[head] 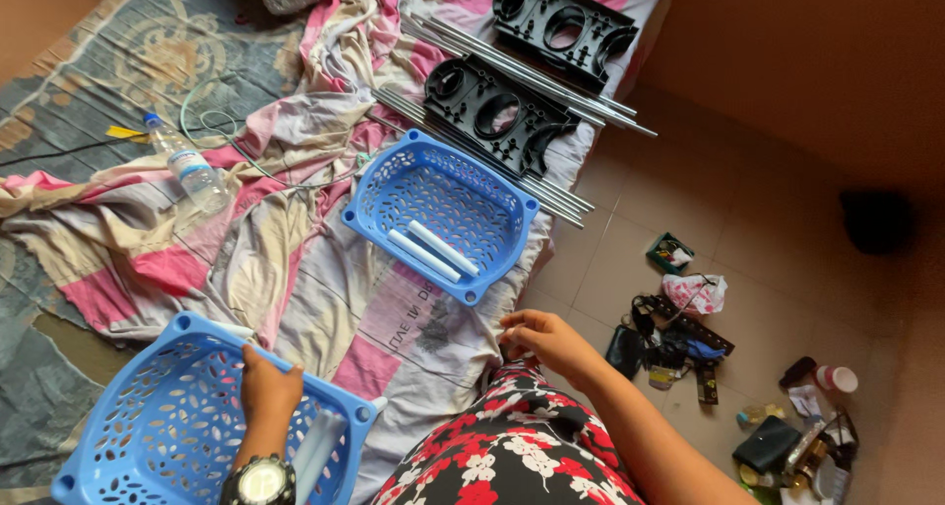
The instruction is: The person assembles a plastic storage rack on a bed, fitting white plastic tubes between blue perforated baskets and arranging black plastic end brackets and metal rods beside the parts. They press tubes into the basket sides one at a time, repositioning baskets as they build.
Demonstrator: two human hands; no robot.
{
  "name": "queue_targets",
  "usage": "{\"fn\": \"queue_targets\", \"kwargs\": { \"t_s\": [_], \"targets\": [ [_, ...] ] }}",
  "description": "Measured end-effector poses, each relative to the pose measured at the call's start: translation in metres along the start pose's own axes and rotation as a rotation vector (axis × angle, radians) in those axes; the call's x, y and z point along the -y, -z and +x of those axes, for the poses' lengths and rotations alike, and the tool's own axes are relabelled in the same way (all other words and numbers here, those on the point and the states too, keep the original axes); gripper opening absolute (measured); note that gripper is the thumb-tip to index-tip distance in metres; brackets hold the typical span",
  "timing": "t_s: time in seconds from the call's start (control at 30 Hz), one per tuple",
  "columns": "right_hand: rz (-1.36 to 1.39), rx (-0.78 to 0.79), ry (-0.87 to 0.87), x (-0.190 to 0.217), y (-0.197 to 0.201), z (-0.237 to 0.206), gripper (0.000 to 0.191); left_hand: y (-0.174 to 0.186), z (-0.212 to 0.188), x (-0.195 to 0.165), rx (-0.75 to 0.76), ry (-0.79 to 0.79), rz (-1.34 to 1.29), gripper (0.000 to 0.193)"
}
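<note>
At the lower left of the frame the left hand, with a round-faced wristwatch on its wrist, is curled over the far rim of a perforated blue plastic basket, fingers closed on the edge; a white plastic tube leans inside this basket just beside the wrist. At lower centre the right hand rests with loosely bent fingers on the edge of a rumpled pink, cream and grey patterned sheet, right above the red, white and black floral fabric covering the person's lap; whether it grips anything I cannot tell. In the middle of the frame a second blue perforated basket lies on the sheet, well apart from both hands, with two white tubes lying side by side in it. Beyond it, toward the upper centre, two black plastic frames with round openings sit among a spread of long silver metal rods. At the left a clear plastic water bottle lies on the sheet. On the tiled floor at the lower right is a scatter of small dark items and packets.
</note>
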State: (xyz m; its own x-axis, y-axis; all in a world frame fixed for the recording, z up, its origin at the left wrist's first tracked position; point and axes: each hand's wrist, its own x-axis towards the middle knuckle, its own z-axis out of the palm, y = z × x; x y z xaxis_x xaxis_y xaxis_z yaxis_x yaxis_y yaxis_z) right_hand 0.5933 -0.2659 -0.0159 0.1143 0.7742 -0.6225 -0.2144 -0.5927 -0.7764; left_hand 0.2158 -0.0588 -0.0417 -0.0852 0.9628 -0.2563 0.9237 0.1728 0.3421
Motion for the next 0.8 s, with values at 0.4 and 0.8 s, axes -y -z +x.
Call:
{"fn": "queue_targets", "kwargs": {
  "t_s": [0.4, 0.8],
  "targets": [
    [-0.653, -0.024, 0.02, 0.086, 0.088, 0.136, 0.036, -0.003, 0.004, -0.031, 0.015, 0.258, -0.031, 0.111],
    [-1.271, 0.334, 0.256, 0.107, 0.012, 0.253, 0.046, 0.003, 0.019, -0.074, -0.009, 0.471, -0.068, 0.091]
  ]
}}
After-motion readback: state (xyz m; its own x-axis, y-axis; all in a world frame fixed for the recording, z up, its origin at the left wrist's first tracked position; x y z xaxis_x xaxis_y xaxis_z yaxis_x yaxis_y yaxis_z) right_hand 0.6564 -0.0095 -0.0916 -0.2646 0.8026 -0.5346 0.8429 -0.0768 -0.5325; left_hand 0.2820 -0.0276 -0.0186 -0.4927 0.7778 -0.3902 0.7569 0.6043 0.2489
